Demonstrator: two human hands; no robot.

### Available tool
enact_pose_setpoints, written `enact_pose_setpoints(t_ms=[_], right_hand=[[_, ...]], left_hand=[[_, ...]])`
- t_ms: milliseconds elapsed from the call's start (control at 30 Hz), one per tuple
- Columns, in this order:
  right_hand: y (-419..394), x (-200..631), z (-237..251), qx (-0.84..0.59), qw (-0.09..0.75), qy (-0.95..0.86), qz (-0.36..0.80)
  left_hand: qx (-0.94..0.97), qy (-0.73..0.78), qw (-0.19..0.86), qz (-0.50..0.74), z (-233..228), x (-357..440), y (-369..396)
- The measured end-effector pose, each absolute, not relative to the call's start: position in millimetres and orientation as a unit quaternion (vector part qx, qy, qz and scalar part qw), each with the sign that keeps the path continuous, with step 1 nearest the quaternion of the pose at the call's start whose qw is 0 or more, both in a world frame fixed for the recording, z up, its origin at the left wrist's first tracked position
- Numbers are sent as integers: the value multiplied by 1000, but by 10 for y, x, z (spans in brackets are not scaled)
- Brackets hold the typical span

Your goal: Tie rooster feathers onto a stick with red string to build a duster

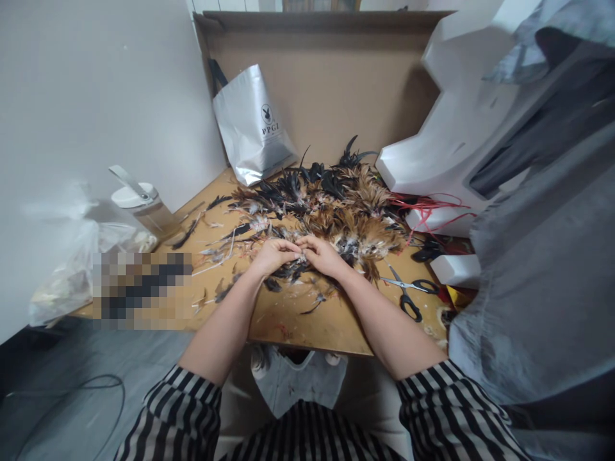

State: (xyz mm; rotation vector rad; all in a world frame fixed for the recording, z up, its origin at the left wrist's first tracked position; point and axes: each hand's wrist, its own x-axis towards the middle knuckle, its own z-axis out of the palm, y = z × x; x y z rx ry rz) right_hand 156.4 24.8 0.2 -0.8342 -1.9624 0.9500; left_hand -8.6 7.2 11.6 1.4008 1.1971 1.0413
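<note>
My left hand (273, 257) and my right hand (323, 256) meet at the fingertips over the middle of the table. Both are closed in a pinch on feathers (291, 271), whose dark, wispy ends show below the fingers. The exact spot gripped is mostly hidden by the fingertips. Just beyond my hands lies a heap of brown feathers (355, 230), with black feathers (293, 189) behind it. To the right of my right hand, a pair of black-handled scissors (406, 285) lies with its blades slightly apart.
A silver bag (252, 128) leans against the cardboard back panel (327, 83). On the left stand a lidded drink bottle (151, 211) and a clear plastic bag (72, 275). Red strings (427, 211) trail near white foam (418, 153); grey cloth (542, 256) hangs at right.
</note>
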Motion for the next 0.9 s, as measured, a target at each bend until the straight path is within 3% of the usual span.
enact_pose_setpoints(t_ms=[300, 600, 900], right_hand=[[244, 1536, 8, -341, 379, -697, 504], [287, 1500, -83, -380, 390, -666, 510], [288, 1476, -75, -395, 389, -618, 558]], left_hand=[[636, 485, 409, 440, 73, -73, 94], [751, 483, 197, 403, 68, -52, 64], [759, 491, 94, 417, 22, -63, 68]])
